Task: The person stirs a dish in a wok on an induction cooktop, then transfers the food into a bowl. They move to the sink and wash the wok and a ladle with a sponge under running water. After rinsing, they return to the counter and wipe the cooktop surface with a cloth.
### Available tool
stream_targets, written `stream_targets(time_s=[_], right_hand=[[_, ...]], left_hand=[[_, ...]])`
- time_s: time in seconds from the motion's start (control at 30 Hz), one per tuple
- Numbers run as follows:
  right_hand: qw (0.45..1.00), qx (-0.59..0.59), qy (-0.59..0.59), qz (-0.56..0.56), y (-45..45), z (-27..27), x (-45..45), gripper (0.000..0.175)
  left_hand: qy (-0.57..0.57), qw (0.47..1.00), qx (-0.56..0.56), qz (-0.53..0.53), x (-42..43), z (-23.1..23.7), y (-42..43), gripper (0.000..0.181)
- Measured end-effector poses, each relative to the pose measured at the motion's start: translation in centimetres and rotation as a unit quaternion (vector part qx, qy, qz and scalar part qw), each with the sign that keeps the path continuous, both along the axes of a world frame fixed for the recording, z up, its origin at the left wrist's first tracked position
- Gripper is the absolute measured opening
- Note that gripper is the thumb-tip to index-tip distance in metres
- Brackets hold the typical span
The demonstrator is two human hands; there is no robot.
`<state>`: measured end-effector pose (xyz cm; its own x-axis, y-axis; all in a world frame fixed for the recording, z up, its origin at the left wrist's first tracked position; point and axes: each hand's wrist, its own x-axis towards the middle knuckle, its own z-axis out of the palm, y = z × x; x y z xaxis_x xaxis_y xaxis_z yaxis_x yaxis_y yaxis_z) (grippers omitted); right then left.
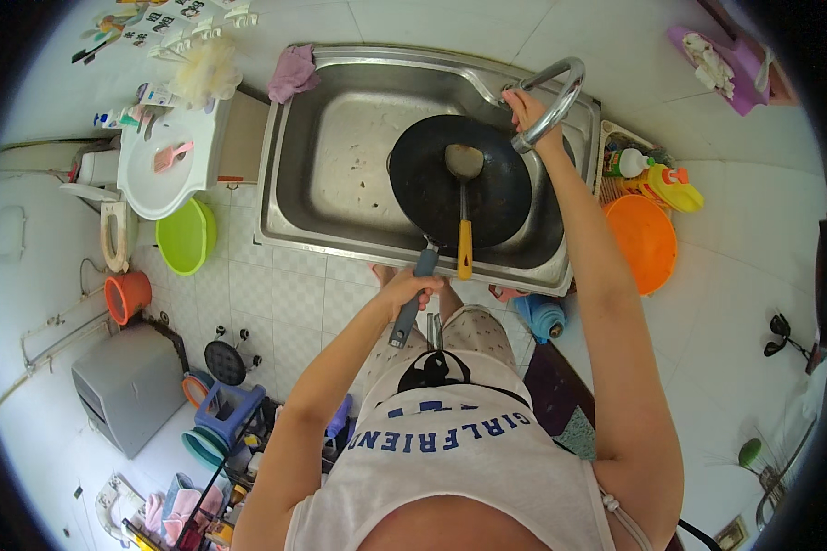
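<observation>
A black wok [420, 165] rests in the right part of a stainless steel sink [344, 131]. My left hand [413, 289] grips the wok's grey handle [425, 265], which reaches over the sink's front rim. A metal spatula [464, 162] with a yellow handle end [464, 251] lies in the wok. At the back right, my right hand [527, 113] is raised to the base of the curved chrome faucet [570, 89], its fingers by the tap's lever area. The spout partly covers that hand, so its exact hold cannot be told. No water stream shows.
A pink cloth [294, 74] hangs on the sink's back left corner. Right of the sink are a basket with bottles [668, 187] and an orange basin [642, 241]. A white washbasin [169, 165] stands to the left, with a green basin [187, 237] below.
</observation>
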<state>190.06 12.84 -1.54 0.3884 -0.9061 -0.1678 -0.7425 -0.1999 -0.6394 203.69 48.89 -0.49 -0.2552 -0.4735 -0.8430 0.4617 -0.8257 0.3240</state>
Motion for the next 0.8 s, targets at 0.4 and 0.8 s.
stream_targets(time_s=[0.4, 0.8], right_hand=[[0.994, -0.098, -0.036, -0.020, 1.3, 0.7, 0.9, 0.054], [0.959, 0.108, 0.262, -0.024, 21.9, -1.1, -11.7, 0.045]], left_hand=[[0.029, 0.999, 0.033, 0.005, -0.1, -0.2, -0.4, 0.024], [0.150, 0.980, 0.110, 0.071, -0.5, -1.0, -0.3, 0.020]])
